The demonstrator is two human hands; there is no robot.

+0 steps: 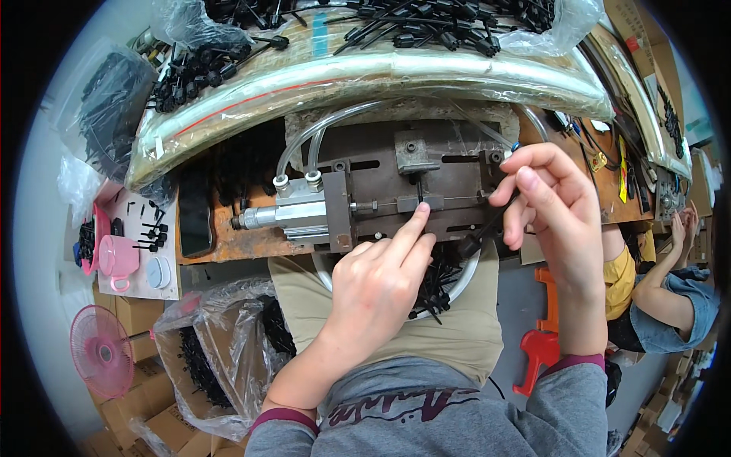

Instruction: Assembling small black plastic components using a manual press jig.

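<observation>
Black stemmed part (471, 244) is pinched in the right hand (560, 209), near the front edge of the metal fixture (381, 181). The left hand (379, 280) lies extended, index fingertip touching the small centre block (406, 204).

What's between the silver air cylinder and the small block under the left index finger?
Head view: a dark upright plate, then a metal rod with a nut, in line toward the block.

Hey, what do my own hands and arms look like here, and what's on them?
Your left hand and right hand are bare, without gloves. Both arms wear grey sleeves with plain maroon cuffs ending partway along the forearms.
</observation>
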